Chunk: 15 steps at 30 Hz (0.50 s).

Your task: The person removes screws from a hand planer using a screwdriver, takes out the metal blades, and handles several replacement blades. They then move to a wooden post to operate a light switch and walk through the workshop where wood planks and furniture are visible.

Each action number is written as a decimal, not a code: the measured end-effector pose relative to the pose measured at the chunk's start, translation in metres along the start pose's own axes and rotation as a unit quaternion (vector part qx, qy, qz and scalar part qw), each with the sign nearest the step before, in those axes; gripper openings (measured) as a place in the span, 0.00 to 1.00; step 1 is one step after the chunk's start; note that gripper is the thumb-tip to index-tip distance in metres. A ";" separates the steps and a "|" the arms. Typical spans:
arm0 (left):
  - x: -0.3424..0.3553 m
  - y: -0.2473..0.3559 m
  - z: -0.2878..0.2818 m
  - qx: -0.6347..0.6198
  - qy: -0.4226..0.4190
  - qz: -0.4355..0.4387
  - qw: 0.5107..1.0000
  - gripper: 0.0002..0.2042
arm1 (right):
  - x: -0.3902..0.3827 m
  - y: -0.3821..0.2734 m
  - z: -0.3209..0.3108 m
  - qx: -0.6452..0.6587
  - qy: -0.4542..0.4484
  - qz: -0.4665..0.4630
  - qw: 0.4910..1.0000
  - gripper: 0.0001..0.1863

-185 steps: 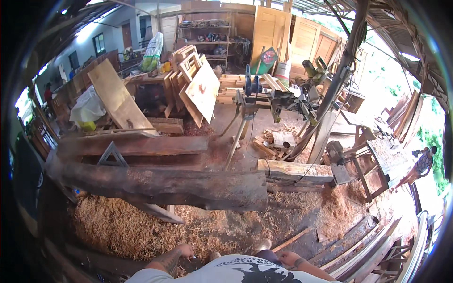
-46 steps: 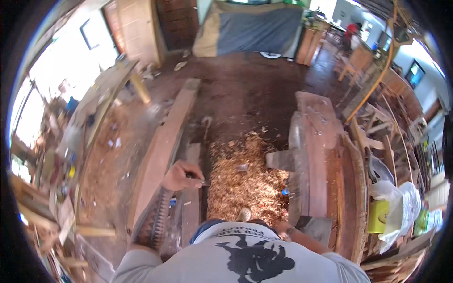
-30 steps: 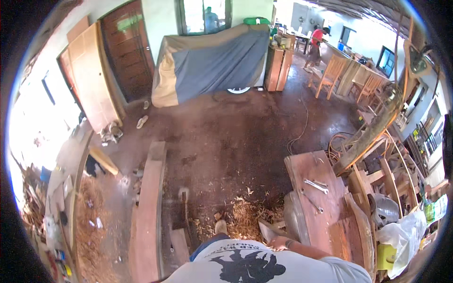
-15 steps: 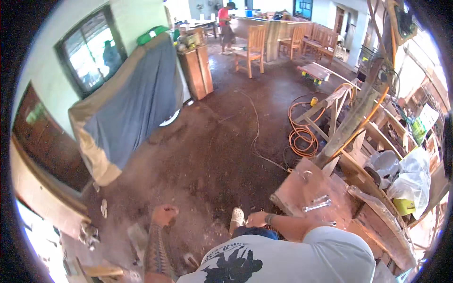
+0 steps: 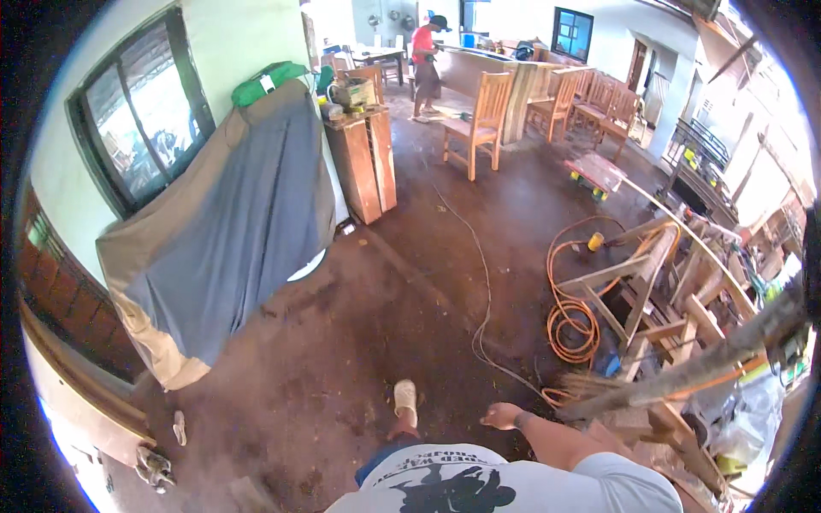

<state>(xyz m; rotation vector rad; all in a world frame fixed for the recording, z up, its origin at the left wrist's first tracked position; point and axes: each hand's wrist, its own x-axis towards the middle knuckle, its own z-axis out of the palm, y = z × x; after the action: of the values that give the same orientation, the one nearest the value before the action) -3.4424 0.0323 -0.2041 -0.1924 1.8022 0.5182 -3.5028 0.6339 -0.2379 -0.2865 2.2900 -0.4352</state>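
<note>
My right hand point(image 5: 502, 416) hangs over the brown floor at the lower middle, its fingers loosely curled with nothing visible in them. A dark band circles that wrist. My left hand is out of view. In front of me one foot in a pale clog point(image 5: 405, 396) is on the floor. To the right of my right hand, a thin cable point(image 5: 484, 329) runs along the floor, and an orange hose point(image 5: 573, 335) lies coiled by a wooden trestle point(image 5: 637, 278).
A grey and tan cover point(image 5: 231, 231) drapes a bulky thing at left, beside a wooden cabinet point(image 5: 359, 167). Wooden chairs point(image 5: 481, 120) and a person in red point(image 5: 425, 64) are farther off. A slanting post point(image 5: 693, 368) and piled timber stand at right; a low red-topped board point(image 5: 596, 171) lies beyond.
My view has moved forward and turned rightward. My left hand and tattooed forearm have left the picture. The board with wrenches at right is out of sight. My right hand has swung outward.
</note>
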 end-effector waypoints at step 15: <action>0.192 0.536 -0.554 0.236 0.292 0.300 0.877 0.12 | 0.144 0.186 -0.226 0.323 0.097 0.191 0.922 0.19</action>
<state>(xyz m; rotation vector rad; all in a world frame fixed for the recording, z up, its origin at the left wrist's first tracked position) -4.1915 0.2892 -0.1370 0.6372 2.5352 0.4495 -3.7792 0.8059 -0.2606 0.5464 2.1705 -1.0047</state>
